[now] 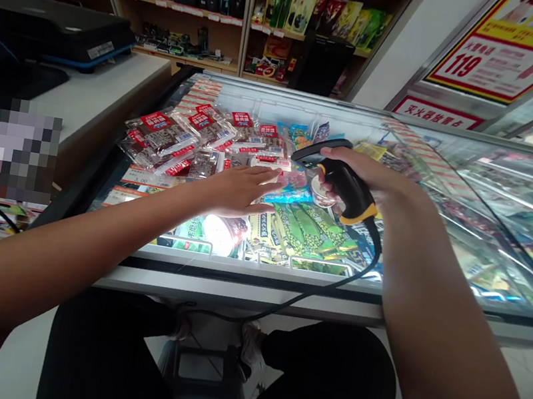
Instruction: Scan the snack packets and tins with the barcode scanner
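The right hand (pixel 351 172) has its grip wrapped tight round the handle of a barcode scanner (pixel 338 174), a pistol-shaped tool of matte black plastic with a yellow rubbery band at the base of the handle, its flat head pointing left over the open chest freezer (pixel 283 283). A smooth black cable (pixel 312 291) runs from the handle base, loops down over the freezer's front rim and trails toward the floor. The left hand (pixel 240 190) lies flat with fingers stretched and loosely spread, its grip wide and holding nothing, palm down on the packets just left of the scanner's head. Under and around it lie glossy plastic wrappers: clear crinkled packets with red labels (pixel 174 141) heaped toward the back left, shiny green-and-yellow packs (pixel 302 229) at the front, and a round white-lidded tub (pixel 223 233) catching a bright glare just below the left wrist. To the right, the freezer's sloped sliding glass lid (pixel 496 216) covers more goods. A pale desk (pixel 96 91) at the left carries a flat black machine (pixel 55 28).
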The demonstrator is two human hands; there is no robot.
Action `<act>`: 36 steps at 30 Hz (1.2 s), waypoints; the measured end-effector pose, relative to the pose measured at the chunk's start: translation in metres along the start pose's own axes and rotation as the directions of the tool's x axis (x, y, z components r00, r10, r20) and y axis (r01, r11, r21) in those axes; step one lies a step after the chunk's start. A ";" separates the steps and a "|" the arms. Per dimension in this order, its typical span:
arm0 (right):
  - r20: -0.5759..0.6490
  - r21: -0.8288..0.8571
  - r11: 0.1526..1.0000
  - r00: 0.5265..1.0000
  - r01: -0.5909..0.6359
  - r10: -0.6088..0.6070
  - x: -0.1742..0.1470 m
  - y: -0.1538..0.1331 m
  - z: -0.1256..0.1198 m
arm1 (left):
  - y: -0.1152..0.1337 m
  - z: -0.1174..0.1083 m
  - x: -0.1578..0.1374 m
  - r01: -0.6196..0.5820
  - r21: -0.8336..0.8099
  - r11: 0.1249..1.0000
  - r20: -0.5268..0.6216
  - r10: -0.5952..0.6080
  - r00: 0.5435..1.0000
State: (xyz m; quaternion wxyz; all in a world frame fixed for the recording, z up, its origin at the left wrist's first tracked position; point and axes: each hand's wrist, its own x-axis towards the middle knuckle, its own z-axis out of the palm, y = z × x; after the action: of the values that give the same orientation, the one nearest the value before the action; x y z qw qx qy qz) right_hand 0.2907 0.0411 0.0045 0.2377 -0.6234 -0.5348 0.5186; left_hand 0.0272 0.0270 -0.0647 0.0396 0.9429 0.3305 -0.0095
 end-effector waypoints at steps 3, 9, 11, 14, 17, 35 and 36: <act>0.000 -0.020 1.000 1.000 0.007 -0.007 0.001 0.000 0.003 | 0.000 0.000 0.000 -0.001 -0.002 1.000 0.001 0.001 1.000; -0.043 -0.014 1.000 0.999 0.002 -0.003 -0.007 -0.006 0.007 | 0.001 0.000 0.001 0.005 0.011 1.000 0.012 -0.006 1.000; -0.055 -0.014 1.000 0.998 -0.004 0.004 -0.011 -0.009 0.009 | 0.000 0.000 0.001 -0.003 0.023 1.000 0.007 0.003 1.000; -0.062 -0.010 1.000 0.998 -0.012 0.011 -0.015 -0.012 0.011 | -0.001 0.002 0.002 -0.016 0.040 0.999 -0.007 0.017 1.000; -0.051 -0.012 1.000 0.999 0.009 -0.010 -0.017 -0.011 0.012 | -0.001 0.003 0.002 -0.049 0.038 0.998 -0.016 0.050 0.999; -0.048 -0.150 0.989 0.999 0.007 -0.015 -0.019 -0.002 0.013 | -0.001 0.000 0.002 0.102 -0.071 0.992 -0.026 -0.104 0.994; -0.071 -0.173 0.985 0.997 0.019 -0.032 -0.020 -0.003 0.014 | -0.001 0.000 0.003 0.107 -0.065 0.992 -0.028 -0.109 0.994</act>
State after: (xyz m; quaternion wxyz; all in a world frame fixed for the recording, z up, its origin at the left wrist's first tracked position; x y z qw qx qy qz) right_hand 0.2790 0.0203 0.0095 0.2091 -0.6533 -0.5766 0.4439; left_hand 0.0284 0.0296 -0.0646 0.0636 0.9220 0.3818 0.0134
